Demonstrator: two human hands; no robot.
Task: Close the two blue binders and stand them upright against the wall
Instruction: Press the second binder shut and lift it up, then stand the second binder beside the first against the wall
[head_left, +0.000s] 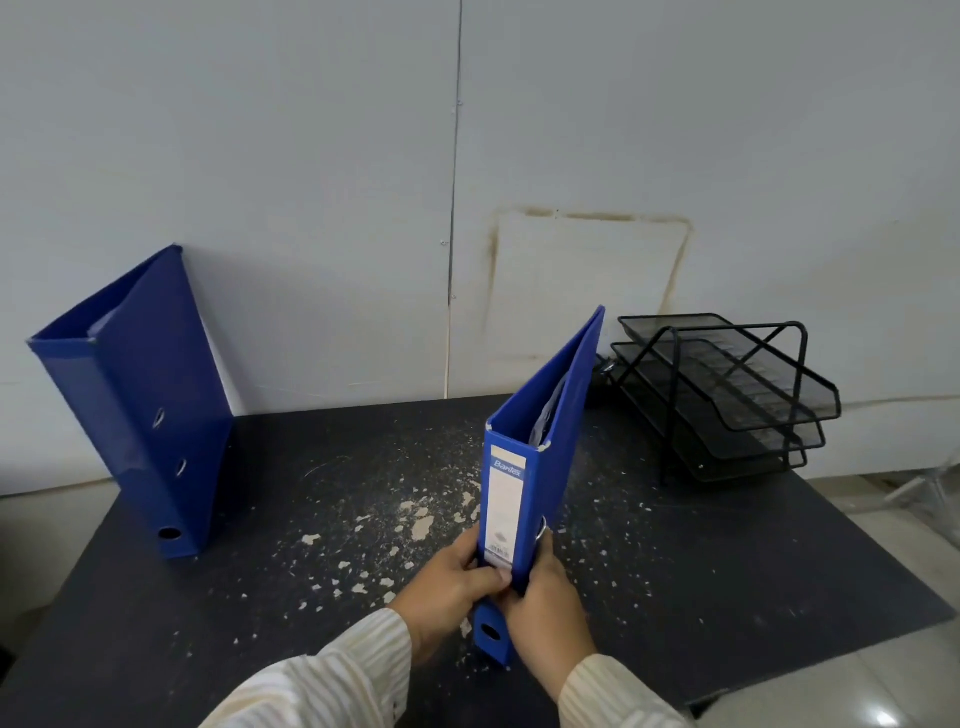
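One blue binder (140, 405) stands upright and closed at the table's back left, its far edge touching the white wall (311, 208). A second blue binder (550, 431) with a white spine label stands on end near the front middle, its top tilted away from me toward the wall, papers showing inside. My left hand (449, 587) grips its lower spine from the left. My right hand (545, 613) clasps it from the right, near the metal ring. Both sleeves are striped cream.
A black mesh three-tier letter tray (727, 395) stands at the back right against the wall. The dark table (727, 571) is strewn with pale paint flakes. Tiled floor shows past the table's right edge.
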